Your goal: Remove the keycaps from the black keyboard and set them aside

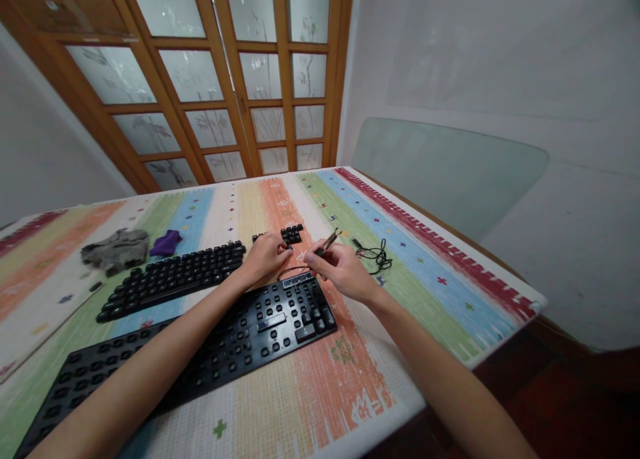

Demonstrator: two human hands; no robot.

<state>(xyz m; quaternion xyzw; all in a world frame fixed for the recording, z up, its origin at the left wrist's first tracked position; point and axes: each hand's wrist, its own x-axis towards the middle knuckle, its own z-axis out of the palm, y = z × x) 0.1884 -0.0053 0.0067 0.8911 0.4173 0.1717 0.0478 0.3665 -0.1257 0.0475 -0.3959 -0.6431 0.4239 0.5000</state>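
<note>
My left hand (267,256) is closed in a pinch just beyond the keyboard base, with a small black keycap (289,248) at its fingertips. My right hand (343,269) is closed around a slim dark tool (329,240); its upper end looks forked, and the lower end is hidden by my fingers. Below my hands lies the black keyboard base (240,339), its key posts mostly bare, with some keycaps at its right end. My left forearm covers part of it. Loose black keycaps (293,234) stand in small rows behind my left hand.
Left of my hands, a block of black keycaps (175,279) lies in keyboard rows. Beyond it are a grey cloth (117,249) and a purple cloth (166,243). A coiled black cable (377,256) rests on the striped tablecloth (425,272). The table's right edge runs near a wall.
</note>
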